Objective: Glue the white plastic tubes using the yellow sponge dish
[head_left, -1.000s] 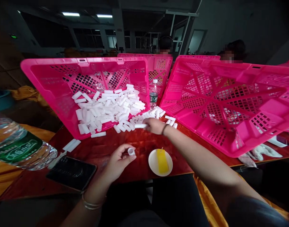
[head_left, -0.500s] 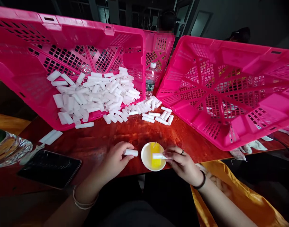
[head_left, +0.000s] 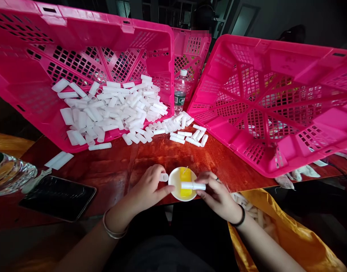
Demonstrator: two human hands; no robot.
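1. I see the left hand (head_left: 146, 189) with curled fingers around a short white tube (head_left: 163, 177); its open end looks to me, its other end is hidden. The thumb is stretched apart, and I cannot tell which fingers grip.
2. The right hand (head_left: 219, 196) is pinching a longer white tube (head_left: 187, 185) between thumb and forefinger, above the dish (head_left: 175, 182). This tube has a step in the middle; I cannot tell whether it is one piece or two.
3. The left thumb overlaps the dish rim; contact is unclear to me. The yellow block (head_left: 186, 174) in the dish is partly covered by the longer white tube.
4. A tube pile (head_left: 111, 109) spills from the left pink crate (head_left: 20, 71), which my view cuts off, onto the table (head_left: 116, 162).
5. The large bottle (head_left: 16, 175) is cut by the left edge, near a dark-screened phone (head_left: 58, 198).
6. My right forearm hides part of an orange sack (head_left: 292, 226); the pale pieces inside are blurred.
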